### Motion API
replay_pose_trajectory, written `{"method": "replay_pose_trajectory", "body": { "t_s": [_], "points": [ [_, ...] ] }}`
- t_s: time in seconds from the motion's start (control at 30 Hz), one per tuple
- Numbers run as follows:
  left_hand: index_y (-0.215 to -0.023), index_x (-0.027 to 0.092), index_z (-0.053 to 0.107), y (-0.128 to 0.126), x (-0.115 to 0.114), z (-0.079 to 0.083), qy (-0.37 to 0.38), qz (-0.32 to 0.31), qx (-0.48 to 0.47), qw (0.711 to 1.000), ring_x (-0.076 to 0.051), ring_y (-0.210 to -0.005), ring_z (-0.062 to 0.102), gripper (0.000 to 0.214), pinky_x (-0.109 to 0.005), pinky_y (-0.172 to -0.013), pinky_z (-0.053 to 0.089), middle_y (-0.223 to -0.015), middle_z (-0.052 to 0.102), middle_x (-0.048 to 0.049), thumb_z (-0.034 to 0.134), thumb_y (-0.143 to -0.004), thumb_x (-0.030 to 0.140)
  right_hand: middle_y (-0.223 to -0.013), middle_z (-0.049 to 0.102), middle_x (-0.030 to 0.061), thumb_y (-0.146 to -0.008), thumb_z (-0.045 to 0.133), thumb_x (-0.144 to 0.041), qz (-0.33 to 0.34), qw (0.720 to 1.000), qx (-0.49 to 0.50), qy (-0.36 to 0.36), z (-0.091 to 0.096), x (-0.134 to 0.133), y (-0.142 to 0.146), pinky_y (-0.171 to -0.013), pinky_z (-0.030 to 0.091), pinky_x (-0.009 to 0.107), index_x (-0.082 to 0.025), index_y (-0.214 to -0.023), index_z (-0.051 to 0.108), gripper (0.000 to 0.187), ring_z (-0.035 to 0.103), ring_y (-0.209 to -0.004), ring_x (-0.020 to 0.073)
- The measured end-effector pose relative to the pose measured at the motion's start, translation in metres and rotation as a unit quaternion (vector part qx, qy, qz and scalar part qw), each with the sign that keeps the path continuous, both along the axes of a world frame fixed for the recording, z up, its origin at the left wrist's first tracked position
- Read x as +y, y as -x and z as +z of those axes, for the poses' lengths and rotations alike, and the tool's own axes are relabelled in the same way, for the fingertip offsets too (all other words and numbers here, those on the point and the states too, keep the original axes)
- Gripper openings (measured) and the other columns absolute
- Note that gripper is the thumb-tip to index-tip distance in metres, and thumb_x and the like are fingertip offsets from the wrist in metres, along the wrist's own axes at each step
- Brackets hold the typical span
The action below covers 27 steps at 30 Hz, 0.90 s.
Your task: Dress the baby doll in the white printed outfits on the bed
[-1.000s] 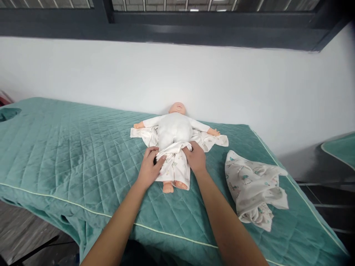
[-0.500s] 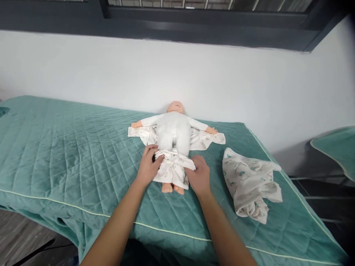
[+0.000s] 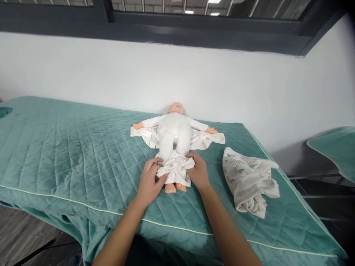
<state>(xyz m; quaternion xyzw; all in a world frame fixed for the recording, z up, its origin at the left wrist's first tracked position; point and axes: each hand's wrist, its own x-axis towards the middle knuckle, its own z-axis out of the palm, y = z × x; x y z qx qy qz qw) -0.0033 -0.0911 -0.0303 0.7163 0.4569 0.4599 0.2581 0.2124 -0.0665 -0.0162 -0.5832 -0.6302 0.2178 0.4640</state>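
A baby doll [image 3: 175, 127] with a white cloth body lies on its back, arms spread, head toward the wall. Around its lower legs are white patterned baby pants [image 3: 177, 168], bunched up, with the feet showing below the hem. My left hand [image 3: 151, 181] grips the pants' left edge between thumb and fingers. On the opposite edge my right hand [image 3: 198, 170] is closed on the same fabric. Beneath the doll's arms and back a white patterned baby shirt [image 3: 203, 139] is spread open.
A crumpled white patterned cloth [image 3: 248, 179] lies to the right on the green quilted bed cover [image 3: 83, 159]. The white wall [image 3: 124, 74] runs behind the bed, under a dark window frame [image 3: 194, 31]. A green padded seat [image 3: 334, 149] stands at the right.
Both hands have shifted down the legs toward the feet, and the pants' waist is lower and more bunched. More of the doll's white legs shows.
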Motion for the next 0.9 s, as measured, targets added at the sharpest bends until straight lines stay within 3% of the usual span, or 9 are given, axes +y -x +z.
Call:
{"method": "replay_pose_trajectory", "body": {
  "t_s": [0.1,0.2,0.27,0.33,0.47,0.53,0.6,0.67,0.9],
  "points": [
    [-0.107,0.023,0.059,0.003,-0.007,-0.006,0.016,-0.023,-0.022,0.999,-0.028,-0.128,0.052,0.027,-0.045,-0.108,0.043,-0.133,0.055,-0.012,0.067,-0.089,0.04,-0.084,0.066,0.001,-0.068,0.053,-0.024,-0.018,0.999,0.026,0.021,0.002,0.0,0.0,-0.076,0.046,0.034,-0.022,-0.088,0.061,0.022,0.059,-0.079,0.0214],
    [-0.134,0.025,0.049,0.004,-0.006,-0.012,0.005,-0.061,-0.029,0.998,-0.034,-0.138,0.046,0.072,-0.052,-0.115,0.038,-0.144,0.049,-0.0155,0.081,-0.075,0.052,-0.082,0.068,0.0004,-0.068,0.055,-0.025,-0.032,0.998,0.052,0.034,0.005,-0.005,-0.002,-0.073,0.046,0.033,-0.022,-0.089,0.064,0.022,0.06,-0.078,0.0212],
    [-0.148,0.027,0.037,0.003,-0.005,-0.014,-0.004,-0.084,0.0,0.996,-0.038,-0.144,0.038,0.103,-0.057,-0.119,0.032,-0.152,0.04,-0.0182,0.087,-0.063,0.056,-0.082,0.069,0.0007,-0.071,0.056,-0.025,-0.007,0.998,0.049,0.038,0.007,-0.012,-0.003,-0.073,0.046,0.033,-0.022,-0.088,0.066,0.019,0.061,-0.078,0.0214],
    [-0.153,0.028,0.03,0.002,-0.005,-0.015,-0.02,-0.095,0.044,0.994,-0.041,-0.147,0.034,0.116,-0.06,-0.12,0.029,-0.156,0.035,-0.0196,0.09,-0.058,0.056,-0.081,0.069,0.0011,-0.073,0.058,-0.026,0.044,0.998,0.024,0.045,0.009,-0.023,-0.005,-0.074,0.046,0.033,-0.022,-0.085,0.066,0.015,0.061,-0.078,0.0217],
    [-0.152,0.027,0.032,-0.001,-0.009,-0.014,-0.069,-0.069,0.098,0.99,-0.038,-0.142,0.039,0.106,-0.057,-0.119,0.034,-0.15,0.04,-0.0178,0.088,-0.065,0.05,-0.086,0.069,0.0027,-0.082,0.065,-0.037,0.117,0.99,-0.028,0.072,0.01,-0.048,-0.009,-0.078,0.048,0.036,-0.022,-0.09,0.067,0.017,0.062,-0.084,0.0233],
    [-0.15,0.027,0.035,-0.001,-0.01,-0.013,-0.08,-0.048,0.103,0.99,-0.036,-0.135,0.045,0.098,-0.055,-0.114,0.039,-0.143,0.047,-0.0164,0.086,-0.069,0.048,-0.103,0.071,0.0057,-0.079,0.073,-0.047,0.129,0.988,-0.027,0.082,0.008,-0.058,-0.009,-0.087,0.05,0.04,-0.023,-0.107,0.066,0.037,0.064,-0.097,0.0265],
    [-0.147,0.026,0.038,-0.001,-0.011,-0.011,-0.081,-0.036,0.104,0.991,-0.034,-0.126,0.05,0.093,-0.053,-0.108,0.043,-0.135,0.052,-0.0153,0.084,-0.071,0.051,-0.123,0.067,0.0093,-0.066,0.086,-0.054,0.132,0.987,-0.03,0.081,0.004,-0.064,-0.01,-0.099,0.048,0.046,-0.024,-0.123,0.061,0.069,0.061,-0.113,0.0313],
    [-0.145,0.025,0.041,-0.001,-0.011,-0.009,-0.08,-0.03,0.109,0.99,-0.033,-0.12,0.053,0.088,-0.051,-0.104,0.045,-0.13,0.055,-0.0148,0.082,-0.072,0.053,-0.131,0.064,0.0114,-0.056,0.091,-0.055,0.128,0.988,-0.049,0.069,0.0,-0.067,-0.009,-0.106,0.044,0.05,-0.024,-0.127,0.059,0.084,0.057,-0.122,0.0346],
    [-0.135,0.024,0.051,0.006,-0.014,0.0,-0.071,-0.046,0.15,0.985,-0.032,-0.115,0.057,0.068,-0.047,-0.1,0.044,-0.122,0.062,-0.0122,0.077,-0.079,0.053,-0.125,0.067,0.0099,-0.075,0.079,-0.051,0.105,0.988,-0.087,0.074,0.009,-0.073,-0.006,-0.096,0.05,0.043,-0.023,-0.125,0.058,0.061,0.063,-0.113,0.0291]
  ]
}}
